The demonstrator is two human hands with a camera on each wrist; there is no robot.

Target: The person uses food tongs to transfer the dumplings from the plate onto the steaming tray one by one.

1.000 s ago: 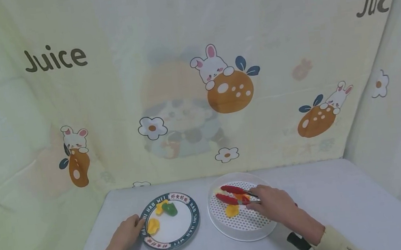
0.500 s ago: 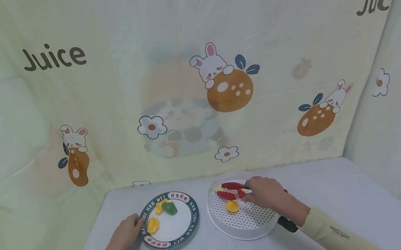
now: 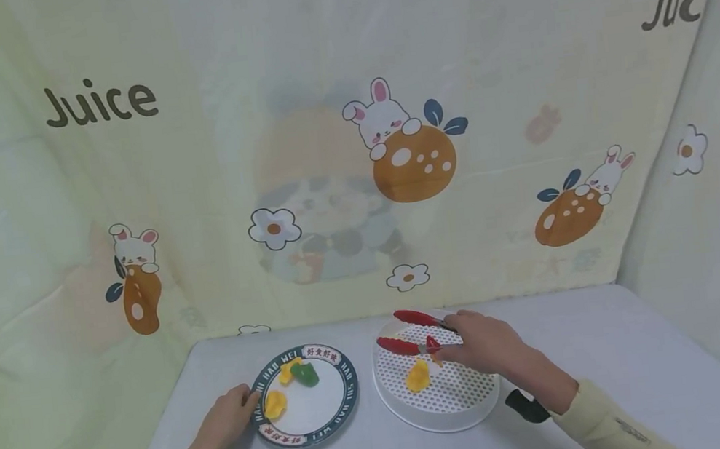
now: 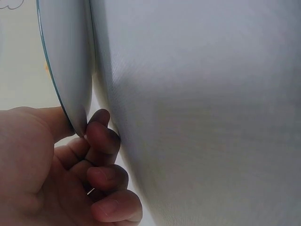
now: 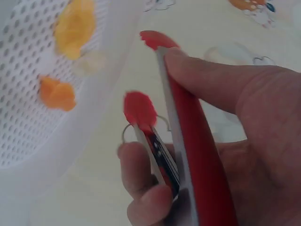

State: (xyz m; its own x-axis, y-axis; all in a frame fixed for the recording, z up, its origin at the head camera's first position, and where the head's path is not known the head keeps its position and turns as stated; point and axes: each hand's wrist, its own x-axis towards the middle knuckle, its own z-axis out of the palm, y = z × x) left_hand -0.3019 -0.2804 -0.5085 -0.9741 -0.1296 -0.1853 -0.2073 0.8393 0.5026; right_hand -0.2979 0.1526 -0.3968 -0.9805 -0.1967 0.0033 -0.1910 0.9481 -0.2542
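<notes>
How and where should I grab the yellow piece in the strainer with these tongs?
Probably at its middle, across its width, from above: the yellow piece is longer than wide and lies on the perforated floor, while the raised wall of the white strainer could hinder the tongs from the side.

On the plate's (image 3: 351, 386) dark rim, capital letters run between two pale panels: "HAO WEI" reads clearly along the upper left, and "HAO SHI HAO WEI" curves down the right side and round the bottom. The upper panel (image 3: 323, 354) and lower panel (image 3: 281, 437) carry Chinese characters (the upper begins 好食好; the last one is too small to be sure of). Beyond the plate and to its left, the hanging cloth (image 3: 208, 160) says "Juice" in dark letters; far to the plate's right, it shows "Juc". A sleeve (image 3: 590, 405) to the plate's right bears an illegible dark mark.
</notes>
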